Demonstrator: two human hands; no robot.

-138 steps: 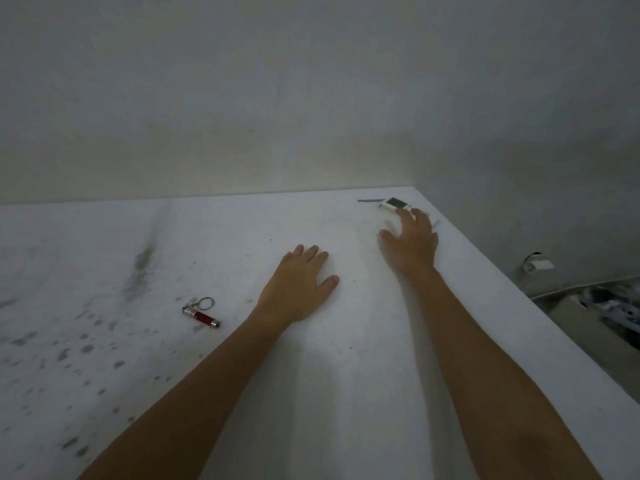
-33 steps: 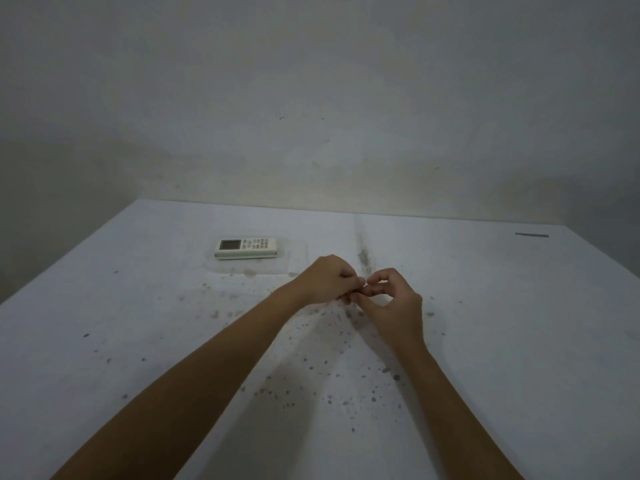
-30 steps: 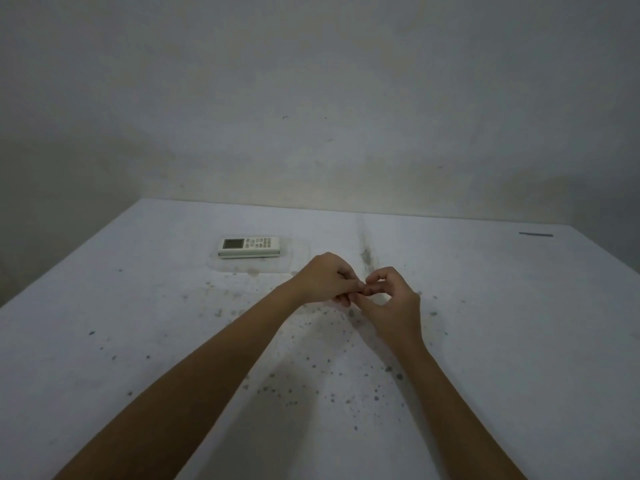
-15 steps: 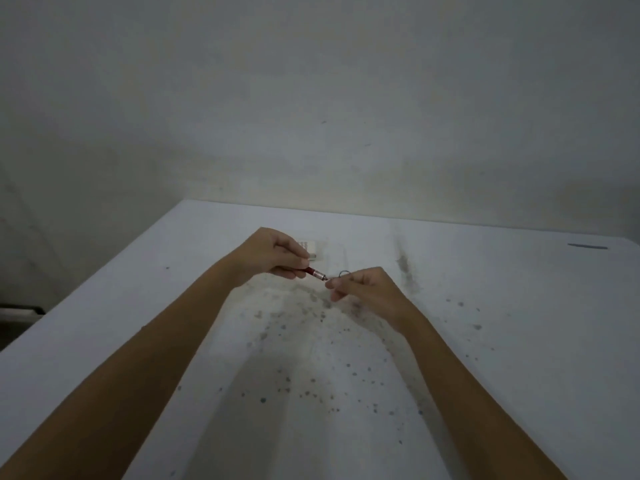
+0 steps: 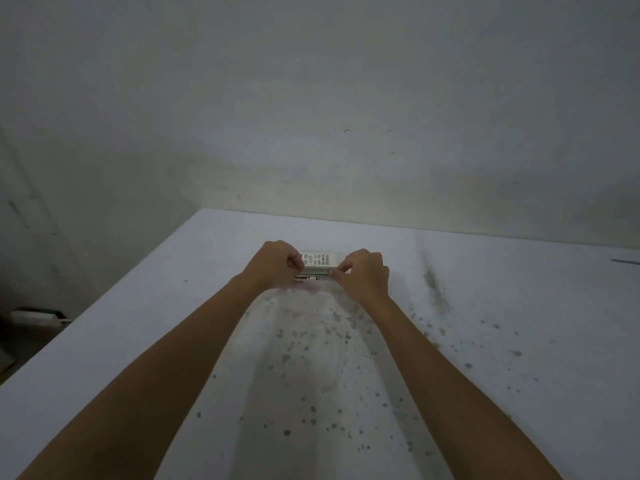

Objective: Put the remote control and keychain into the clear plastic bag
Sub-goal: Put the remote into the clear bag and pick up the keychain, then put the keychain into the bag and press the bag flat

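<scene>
The white remote control (image 5: 319, 260) lies on the table, its left end hidden behind my left hand (image 5: 273, 266). It rests at the clear plastic bag (image 5: 313, 288), whose film is faint and hard to trace. The red keychain (image 5: 305, 278) lies along the remote's near edge, between my hands. My left hand's thumb and forefinger are pinched together just above the keychain's left end. My right hand (image 5: 363, 276) is pinched at the remote's near right corner, close to the keychain's ring. Both pinches appear to be on the bag's edge.
The white table (image 5: 519, 306) is speckled with dark spots and has a dark smear (image 5: 434, 289) to the right of my hands. Its left edge (image 5: 104, 299) drops to a dim floor with a white box (image 5: 36, 317). A wall stands right behind the table.
My hands have carried the keychain forward to the remote and the bag. The keychain has gone from held in the air to lying at the remote's near edge. The view has shifted left.
</scene>
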